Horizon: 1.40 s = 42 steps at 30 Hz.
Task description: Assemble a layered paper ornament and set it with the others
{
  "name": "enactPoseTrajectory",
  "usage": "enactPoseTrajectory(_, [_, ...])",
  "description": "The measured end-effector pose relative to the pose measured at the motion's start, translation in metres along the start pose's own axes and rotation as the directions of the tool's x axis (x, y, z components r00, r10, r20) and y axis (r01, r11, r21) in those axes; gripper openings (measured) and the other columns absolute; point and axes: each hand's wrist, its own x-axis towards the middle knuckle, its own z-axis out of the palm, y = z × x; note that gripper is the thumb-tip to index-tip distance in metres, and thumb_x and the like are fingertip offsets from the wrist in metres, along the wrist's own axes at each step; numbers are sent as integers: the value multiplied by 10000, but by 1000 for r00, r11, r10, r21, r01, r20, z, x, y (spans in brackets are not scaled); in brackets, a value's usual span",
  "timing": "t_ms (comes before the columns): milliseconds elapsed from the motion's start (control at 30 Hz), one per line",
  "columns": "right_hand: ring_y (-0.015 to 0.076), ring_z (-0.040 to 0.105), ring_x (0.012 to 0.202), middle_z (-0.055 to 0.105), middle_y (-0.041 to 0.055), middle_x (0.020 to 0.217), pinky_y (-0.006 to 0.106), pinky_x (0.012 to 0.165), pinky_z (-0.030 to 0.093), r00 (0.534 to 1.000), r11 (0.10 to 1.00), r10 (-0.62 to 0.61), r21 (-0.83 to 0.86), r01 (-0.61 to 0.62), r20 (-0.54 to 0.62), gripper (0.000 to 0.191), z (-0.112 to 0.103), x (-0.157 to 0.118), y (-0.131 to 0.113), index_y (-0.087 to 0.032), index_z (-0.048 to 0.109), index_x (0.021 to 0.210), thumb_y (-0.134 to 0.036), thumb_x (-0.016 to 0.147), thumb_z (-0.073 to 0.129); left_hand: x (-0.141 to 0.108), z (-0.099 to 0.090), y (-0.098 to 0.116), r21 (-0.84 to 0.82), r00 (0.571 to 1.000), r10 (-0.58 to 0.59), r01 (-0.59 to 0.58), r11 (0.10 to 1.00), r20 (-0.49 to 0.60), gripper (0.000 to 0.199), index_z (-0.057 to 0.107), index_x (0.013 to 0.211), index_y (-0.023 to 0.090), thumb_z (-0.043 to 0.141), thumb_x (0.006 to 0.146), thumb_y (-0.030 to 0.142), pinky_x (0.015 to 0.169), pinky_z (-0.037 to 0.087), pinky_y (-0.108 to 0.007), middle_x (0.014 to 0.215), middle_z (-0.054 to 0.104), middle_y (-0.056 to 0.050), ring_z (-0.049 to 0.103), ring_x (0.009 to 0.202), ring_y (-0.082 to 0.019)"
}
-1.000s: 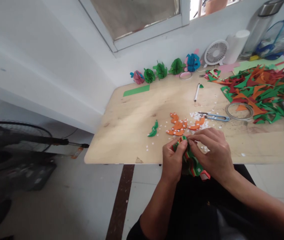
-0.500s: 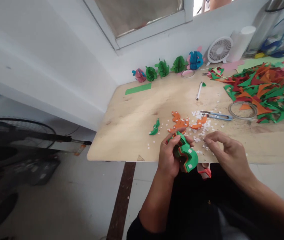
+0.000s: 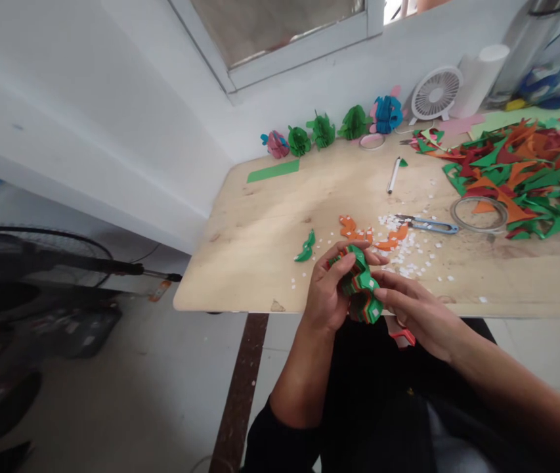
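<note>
My left hand [image 3: 329,286] is closed around a stack of wavy paper cut-outs [image 3: 362,281], green on top with orange and red layers beneath. Small white squares sit on the top green piece. At the stack's right edge, my right hand [image 3: 417,307] has its fingers closed on the paper; the fingertips are partly hidden. Just beyond my hands lie loose orange cut-outs [image 3: 348,227] dotted with white squares. A small green cut-out [image 3: 306,246] rests to their left. Many tiny white squares [image 3: 410,256] are scattered on the wooden table [image 3: 240,263].
Blue-handled thread snips [image 3: 430,225] and a clear tape roll [image 3: 479,215] lie beside a heap of paper scraps [image 3: 520,164]. A white pen [image 3: 394,176] lies farther back. Paper figures [image 3: 322,130] and a small fan [image 3: 436,95] stand along the wall.
My right hand has moved left from above the white squares to the stack's right edge. The stack has tilted and shifted slightly up in my left hand.
</note>
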Motion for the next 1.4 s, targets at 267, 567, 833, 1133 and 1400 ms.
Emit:
enactPoseTrajectory(267, [97,566,530,650,-15,769,238,591,508,997,969,8,245,-27,79,218,9,2,-6,-208,651,923,-223,723,738,6,-2,-5,-66,996,-87,87,994,1,317,633,1078,182,632,800,333,792,523,-352,835,726,-63,697,888,-243])
enactPoseTrajectory(567, [122,610,673,630,-28,805,220,586,486,999,942,-8,337,-5,35,206,12,4,-3,-242,616,924,-202,744,708,9,0,-10,-28,996,-77,76,997,-54,392,608,1128,202,685,764,323,783,531,-363,882,739,-71,704,861,-240])
enactPoseTrajectory(833, [87,376,358,434,-100,482,248,447,410,1000,995,17,103,-17,-1,155,9,1,-15,-245,637,904,-262,756,677,4,-12,-13,-50,965,-243,249,967,101,418,676,1065,155,749,687,319,926,479,-423,1007,727,-119,656,1034,-303])
enactPoseTrajectory(1133, [101,488,401,576,-52,579,244,432,423,999,998,-49,38,49,0,353,7,4,-11,-244,660,1094,-340,758,707,-1,-11,-18,-125,984,-169,175,977,55,510,633,1143,209,763,656,283,993,436,-428,999,722,-70,625,1096,-282])
enactPoseTrajectory(1400, [143,607,580,620,-20,664,241,500,468,999,999,-37,11,37,-5,380,3,4,-7,-226,644,1128,-380,784,688,-6,-10,-25,-155,983,-159,171,973,89,496,615,1171,222,765,699,251,1010,427,-412,1070,699,-75,612,1116,-253])
